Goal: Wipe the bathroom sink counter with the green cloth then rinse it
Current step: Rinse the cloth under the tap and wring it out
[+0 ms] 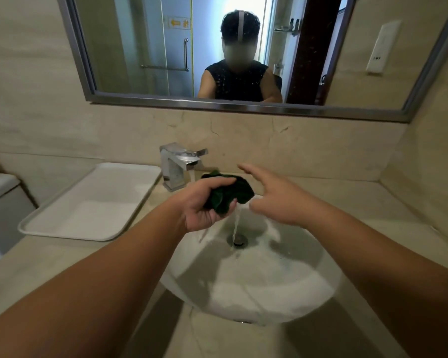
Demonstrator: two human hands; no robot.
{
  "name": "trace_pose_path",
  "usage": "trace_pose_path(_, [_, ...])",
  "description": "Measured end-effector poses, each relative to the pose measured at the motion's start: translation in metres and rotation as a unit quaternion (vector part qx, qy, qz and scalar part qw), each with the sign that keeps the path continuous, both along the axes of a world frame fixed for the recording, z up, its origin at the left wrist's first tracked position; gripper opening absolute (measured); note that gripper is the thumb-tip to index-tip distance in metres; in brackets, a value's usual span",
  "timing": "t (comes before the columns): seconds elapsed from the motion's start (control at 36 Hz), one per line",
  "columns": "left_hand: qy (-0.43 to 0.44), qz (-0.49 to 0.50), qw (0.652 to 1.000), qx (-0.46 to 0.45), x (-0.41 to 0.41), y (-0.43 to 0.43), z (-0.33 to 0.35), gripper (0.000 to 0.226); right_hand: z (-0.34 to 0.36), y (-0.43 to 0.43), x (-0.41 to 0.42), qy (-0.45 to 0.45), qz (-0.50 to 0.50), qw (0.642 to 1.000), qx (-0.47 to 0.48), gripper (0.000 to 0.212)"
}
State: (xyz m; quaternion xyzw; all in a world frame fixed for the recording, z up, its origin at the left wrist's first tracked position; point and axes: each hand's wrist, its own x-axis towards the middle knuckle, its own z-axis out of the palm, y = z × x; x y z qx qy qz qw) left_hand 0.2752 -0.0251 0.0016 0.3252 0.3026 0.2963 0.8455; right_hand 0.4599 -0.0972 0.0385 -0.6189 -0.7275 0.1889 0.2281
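My left hand point(204, 205) squeezes the bunched dark green cloth point(230, 193) over the white sink basin point(282, 285), just below the chrome faucet point(177, 165). Water runs from the spout and a thin stream falls from the cloth to the drain point(239, 240). To the right of the cloth my right hand point(274, 195) is open with fingers spread; whether it touches the cloth I cannot tell. The beige counter point(373, 210) surrounds the basin.
A white rectangular tray point(93, 202) lies on the counter left of the faucet. A framed mirror point(243, 107) hangs on the wall above, showing a person. A white fixture point(0, 187) stands at the far left edge.
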Motion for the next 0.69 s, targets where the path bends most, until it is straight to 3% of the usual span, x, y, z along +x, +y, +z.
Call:
trace_pose_path(0.08, [0.021,-0.061,0.997,0.044,-0.003,0.001,0.008,0.031,-0.031,0.001,-0.007,-0.181,0.023,0.982,0.057,0.118])
trace_pose_path(0.14, [0.060,-0.132,0.986,0.080,-0.004,0.003,0.011,0.026,-0.048,0.006,-0.011,-0.215,0.008,0.965,0.151,0.118])
trace_pose_path(0.19, [0.147,-0.213,0.954,0.149,-0.005,0.004,0.017,0.015,-0.052,0.008,-0.015,-0.216,0.005,0.955,0.204,0.116])
trace_pose_path(0.25, [0.273,-0.266,0.893,0.240,-0.003,0.003,0.024,0.011,-0.050,0.009,-0.019,-0.240,0.025,0.948,0.206,0.112])
trace_pose_path(0.33, [0.439,-0.288,0.785,0.329,0.006,0.001,0.031,0.025,-0.048,0.013,-0.025,-0.273,0.008,0.951,0.143,0.094])
trace_pose_path(0.44, [0.553,-0.215,0.658,0.465,0.027,0.000,0.023,0.018,-0.034,0.024,-0.030,-0.322,-0.067,0.944,0.036,0.040])
trace_pose_path(0.53, [0.637,-0.205,0.499,0.550,0.042,-0.008,0.012,0.012,-0.034,0.047,-0.037,-0.326,-0.151,0.925,-0.120,0.034])
trace_pose_path(0.61, [0.631,-0.185,0.442,0.611,0.045,-0.001,-0.002,0.023,-0.051,0.058,-0.032,-0.312,-0.190,0.923,-0.118,0.034])
trace_pose_path(0.69, [0.634,-0.196,0.385,0.642,0.044,0.001,-0.007,0.021,-0.063,0.056,-0.019,-0.282,-0.127,0.948,-0.080,0.042])
